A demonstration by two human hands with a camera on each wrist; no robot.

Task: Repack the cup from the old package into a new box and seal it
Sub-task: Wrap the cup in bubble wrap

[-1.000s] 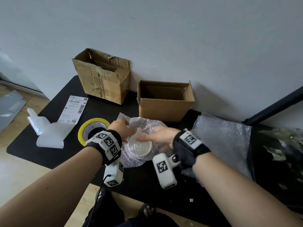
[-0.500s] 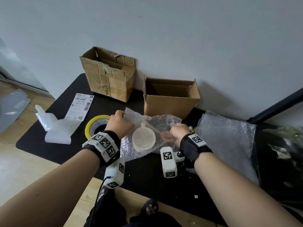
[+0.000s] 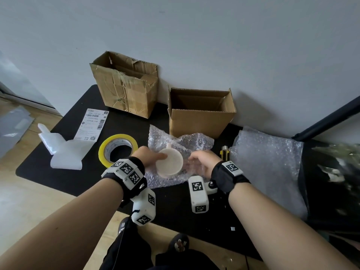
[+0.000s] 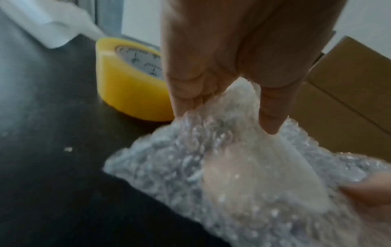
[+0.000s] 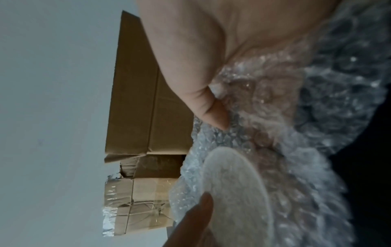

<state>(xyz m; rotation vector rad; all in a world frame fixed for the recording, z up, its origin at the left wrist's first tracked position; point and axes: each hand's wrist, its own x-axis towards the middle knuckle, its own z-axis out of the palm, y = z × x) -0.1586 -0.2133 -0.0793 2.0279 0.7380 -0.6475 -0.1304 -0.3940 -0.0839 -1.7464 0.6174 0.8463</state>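
A frosted white cup (image 3: 169, 162) lies on its side on a crumpled sheet of bubble wrap (image 3: 196, 142), flat base towards me. My left hand (image 3: 150, 156) grips it, thumb across the base and fingers behind. In the left wrist view those fingers (image 4: 211, 80) curl onto the wrap over the cup (image 4: 253, 170). My right hand (image 3: 202, 160) grips the wrap to the right of the cup. The right wrist view shows its thumb (image 5: 203, 103) pressed on the bubble wrap (image 5: 317, 117), close to the cup base (image 5: 232, 192). The open new box (image 3: 200, 112) stands just behind.
A torn old box (image 3: 126, 88) stands at the back left against the wall. A yellow tape roll (image 3: 116, 151), a shipping label (image 3: 93, 123) and white plastic packaging (image 3: 62, 151) lie left. A yellow utility knife (image 3: 224, 152) and a large bubble wrap sheet (image 3: 268, 168) lie right.
The wrap has been pulled open off the cup. The cup has turned from mouth up to base towards me, and my left thumb has come onto its base.
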